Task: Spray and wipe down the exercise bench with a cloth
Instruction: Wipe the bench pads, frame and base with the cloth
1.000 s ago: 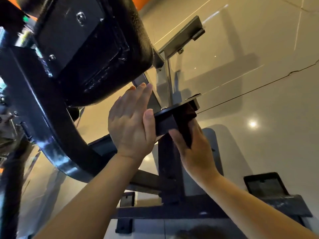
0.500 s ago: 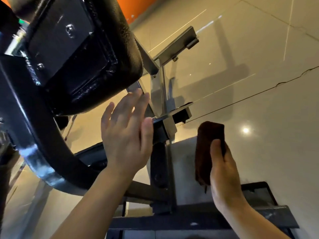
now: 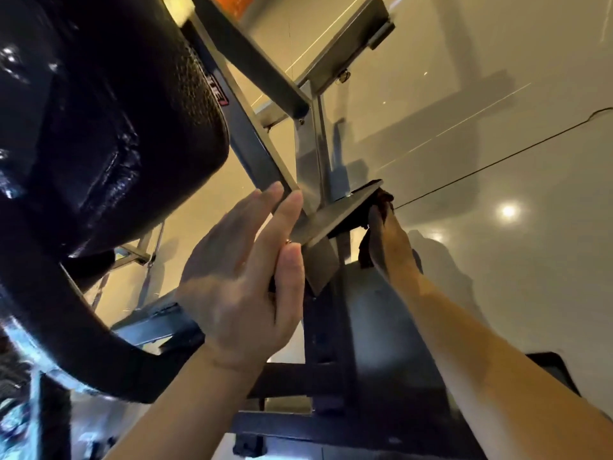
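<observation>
Bench (image 3: pixel 252 151) frame seen from low down, its black padded cushion (image 3: pixel 109 104) filling the upper left of the frame and its grey steel struts crossing at centre. A flat metal plate (image 3: pixel 331 215) juts out at mid-frame. The left hand (image 3: pixel 245 280) lies against the plate's near edge, fingers (image 3: pixel 265 207) straight and together, holding nothing. The right hand (image 3: pixel 388 237) reaches under the plate's far side, right of centre, and grips a dark cloth (image 3: pixel 368 247) pressed against the underside; most of the cloth is hidden behind the plate and the hand.

Likely hazards — judged from the pose: the plate's thin edge and corner sit right at the left fingers, so a hard wipe could drag skin along the metal; the cloth could snag on the bolt at the upright (image 3: pixel 323 154) just beside it; the hidden underside may be left half-wiped. No spray bottle is in view.

Writing: a small red-edged label (image 3: pixel 217 91) shows on the strut beside the cushion — too blurred to read.
</observation>
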Demonstrator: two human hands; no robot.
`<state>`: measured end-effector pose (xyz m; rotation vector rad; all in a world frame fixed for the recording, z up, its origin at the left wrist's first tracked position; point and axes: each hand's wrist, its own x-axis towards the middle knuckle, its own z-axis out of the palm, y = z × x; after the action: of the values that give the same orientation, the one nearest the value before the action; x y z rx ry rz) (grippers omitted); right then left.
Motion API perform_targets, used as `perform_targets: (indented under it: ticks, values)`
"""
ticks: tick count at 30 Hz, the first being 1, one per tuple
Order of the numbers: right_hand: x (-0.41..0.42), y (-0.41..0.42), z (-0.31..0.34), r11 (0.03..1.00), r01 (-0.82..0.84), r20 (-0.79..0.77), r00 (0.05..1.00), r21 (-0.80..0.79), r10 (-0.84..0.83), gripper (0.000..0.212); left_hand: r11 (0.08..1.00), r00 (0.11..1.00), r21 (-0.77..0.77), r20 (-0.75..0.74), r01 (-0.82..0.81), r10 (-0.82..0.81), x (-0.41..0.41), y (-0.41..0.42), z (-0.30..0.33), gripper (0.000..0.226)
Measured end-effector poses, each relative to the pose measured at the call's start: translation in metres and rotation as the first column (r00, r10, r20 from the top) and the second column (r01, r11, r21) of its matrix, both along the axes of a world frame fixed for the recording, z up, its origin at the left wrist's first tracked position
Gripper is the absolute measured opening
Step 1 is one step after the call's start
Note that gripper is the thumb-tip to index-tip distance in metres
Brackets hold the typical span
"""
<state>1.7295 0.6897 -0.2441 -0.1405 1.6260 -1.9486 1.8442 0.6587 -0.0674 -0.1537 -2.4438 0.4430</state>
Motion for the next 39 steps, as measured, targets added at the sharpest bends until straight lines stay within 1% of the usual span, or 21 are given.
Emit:
perform_targets:
  ticks: [1, 3, 5, 6, 8, 9, 10, 12, 14, 16, 18, 21, 23, 24, 27, 29, 31, 33, 35, 37, 39]
  values:
    - [0.000, 0.001, -0.001, 1.000, 0.011, -0.013, 1.000, 0.005, -0.011, 0.044, 1.000, 1.000, 0.003, 0.005, -0.003, 0.003, 0.000, 0.001, 0.001, 0.039]
    - [0.013, 0.003, 0.004, 0.996, 0.066, -0.065, 0.995, -0.052, -0.070, 0.051, 1.000, 1.000, 0.015, 0.015, -0.008, 0.008, -0.001, 0.004, 0.002, 0.041]
    - [0.034, 0.007, 0.013, 0.987, 0.077, -0.091, 0.992, -0.143, -0.090, 0.045, 1.000, 1.000, 0.021, 0.012, -0.015, 0.015, -0.001, 0.005, 0.002, 0.041]
    - [0.045, 0.010, 0.017, 0.988, 0.034, -0.116, 0.992, -0.153, -0.052, 0.044, 1.000, 1.000, 0.023, 0.006, -0.016, 0.016, 0.000, 0.005, 0.002, 0.041]
    - [0.058, 0.009, 0.021, 0.991, -0.117, -0.229, 0.968, -0.061, 0.100, 0.045, 1.000, 1.000, 0.024, 0.007, 0.004, -0.004, 0.000, 0.003, 0.002, 0.039]
    - [0.060, 0.009, 0.021, 0.989, -0.144, -0.234, 0.963, -0.038, 0.132, 0.046, 1.000, 1.000, 0.023, 0.015, 0.013, -0.013, 0.000, 0.001, 0.002, 0.039]
    - [0.061, 0.009, 0.020, 0.990, -0.123, -0.185, 0.977, -0.067, 0.109, 0.047, 1.000, 1.000, 0.026, 0.023, 0.013, -0.014, 0.000, 0.001, 0.002, 0.039]
    - [0.063, 0.015, 0.021, 0.981, 0.014, -0.042, 0.999, -0.191, -0.022, 0.039, 0.999, 1.000, 0.034, 0.026, 0.010, -0.011, 0.001, 0.001, 0.002, 0.038]
    - [0.063, 0.026, 0.017, 0.961, 0.141, 0.105, 0.987, -0.239, -0.119, 0.025, 0.999, 1.000, 0.034, 0.016, 0.015, -0.016, 0.001, 0.002, 0.001, 0.038]
    - [0.056, 0.032, 0.013, 0.942, 0.205, 0.188, 0.969, -0.265, -0.158, 0.021, 0.999, 1.000, 0.032, 0.011, 0.021, -0.021, 0.001, 0.001, 0.001, 0.038]
    - [0.040, 0.024, 0.010, 0.954, 0.190, 0.129, 0.978, -0.233, -0.163, 0.025, 0.999, 1.000, 0.038, 0.010, 0.017, -0.017, 0.001, 0.001, 0.001, 0.038]
    - [0.014, 0.000, 0.004, 0.990, 0.081, -0.025, 0.996, -0.112, -0.084, 0.045, 0.999, 1.000, 0.033, 0.012, 0.008, -0.009, 0.001, 0.003, 0.001, 0.037]
    - [0.003, -0.012, -0.006, 0.997, 0.076, -0.098, 0.992, 0.006, -0.075, 0.045, 0.999, 1.000, 0.034, 0.020, 0.008, -0.009, 0.001, 0.004, 0.001, 0.038]
    - [0.001, -0.015, -0.012, 0.995, 0.098, -0.122, 0.988, 0.032, -0.093, 0.045, 0.999, 1.000, 0.036, 0.018, 0.012, -0.012, 0.001, 0.003, 0.001, 0.038]
    - [0.004, -0.012, -0.017, 0.990, 0.131, -0.222, 0.968, 0.058, -0.115, 0.053, 0.999, 1.000, 0.033, 0.017, 0.022, -0.023, 0.001, 0.000, 0.001, 0.037]
    - [0.014, -0.008, -0.019, 0.992, 0.123, -0.271, 0.956, 0.026, -0.111, 0.060, 0.999, 0.999, 0.033, 0.021, 0.028, -0.028, 0.002, 0.000, 0.001, 0.037]
    - [0.024, -0.005, -0.020, 0.994, 0.109, -0.313, 0.944, -0.015, -0.108, 0.052, 0.999, 1.000, 0.032, 0.017, 0.021, -0.022, 0.002, 0.001, 0.000, 0.037]
    - [0.030, -0.006, -0.023, 0.989, 0.140, -0.427, 0.897, 0.036, -0.112, 0.054, 0.999, 1.000, 0.040, 0.014, 0.026, -0.027, 0.002, 0.001, 0.000, 0.037]
    - [0.031, -0.006, -0.023, 0.981, 0.183, -0.492, 0.861, 0.062, -0.129, 0.056, 0.999, 1.000, 0.041, 0.008, 0.027, -0.027, 0.001, 0.001, 0.000, 0.037]
    - [0.030, -0.006, -0.025, 0.977, 0.202, -0.524, 0.840, 0.062, -0.140, 0.055, 0.999, 1.000, 0.033, 0.008, 0.027, -0.028, 0.001, 0.002, -0.001, 0.038]
    - [0.028, -0.003, -0.026, 0.988, 0.152, -0.483, 0.867, 0.024, -0.121, 0.050, 0.999, 0.999, 0.031, 0.015, 0.028, -0.028, 0.000, 0.002, -0.001, 0.039]
